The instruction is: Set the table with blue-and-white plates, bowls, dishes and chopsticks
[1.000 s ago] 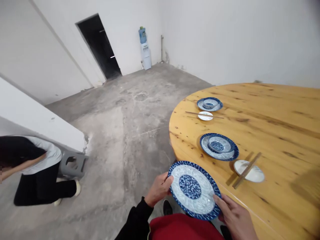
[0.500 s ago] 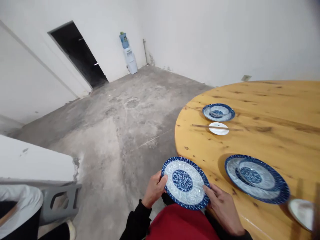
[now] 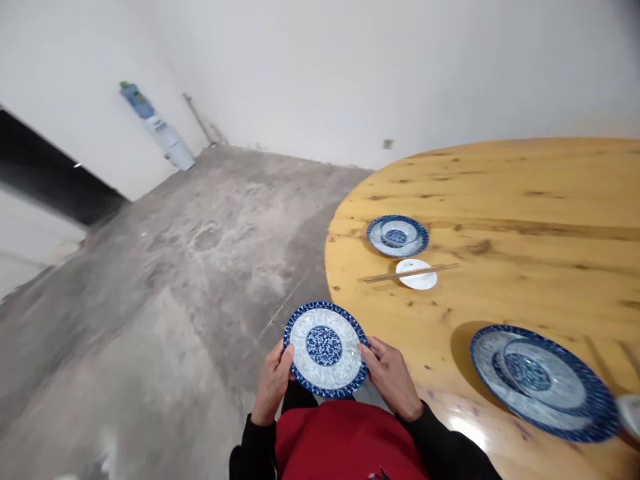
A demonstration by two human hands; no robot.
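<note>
A round plate (image 3: 324, 347) with a dark blue patterned rim and a blue centre is held in front of my red apron. My left hand (image 3: 275, 380) pinches its left edge, thumb on top. On the opposite edge my right hand (image 3: 390, 377) grips it the same way, with the fingers partly hidden underneath. To the right on the wooden table (image 3: 480, 280) is a large blue-and-white plate (image 3: 590, 417) with a clear glass bowl (image 3: 535, 373) on it. Farther back stands a similar plate (image 3: 374, 233), also bearing a glass bowl (image 3: 400, 233).
A small white dish (image 3: 415, 281) with chopsticks (image 3: 445, 268) across it lies near the table's left edge. Another white dish (image 3: 631, 410) is cut off at the right. A water dispenser (image 3: 163, 137) stands by the wall, near a dark door (image 3: 55, 170). Concrete floor (image 3: 175, 320) spreads left.
My view has swung to the right. The held plate sits more squarely before me, between both hands. The seated person and grey stool at lower left have left the view.
</note>
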